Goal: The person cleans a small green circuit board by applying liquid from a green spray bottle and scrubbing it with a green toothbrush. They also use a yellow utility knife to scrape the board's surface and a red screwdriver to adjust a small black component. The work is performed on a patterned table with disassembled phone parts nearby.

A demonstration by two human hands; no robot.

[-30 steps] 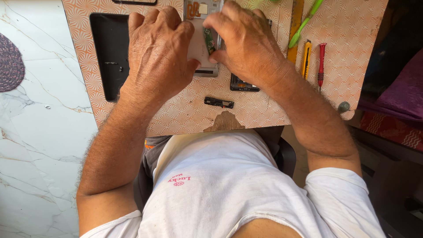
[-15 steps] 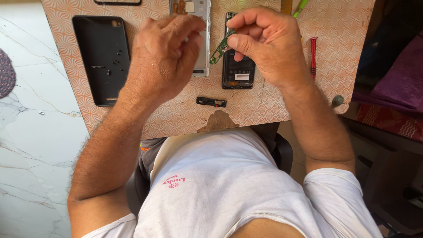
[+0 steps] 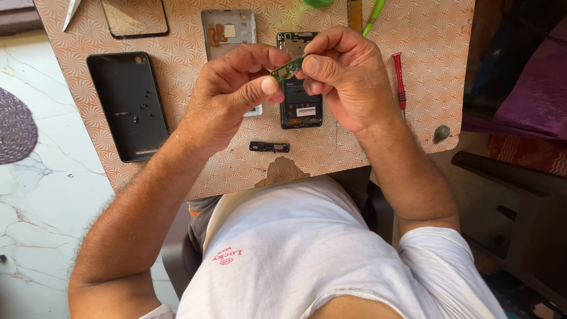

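A small green circuit board strip (image 3: 287, 68) is pinched at both ends, between left hand (image 3: 233, 94) and right hand (image 3: 345, 80), long axis running hand to hand. It is held above the opened black phone body (image 3: 300, 88) on the patterned orange surface (image 3: 236, 159).

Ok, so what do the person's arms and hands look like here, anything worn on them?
Both hands, left hand and right hand, are bare: no gloves, rings or watch in view. The forearms are bare and hairy. Short white T-shirt sleeves end above the elbows. The fingernails are short.
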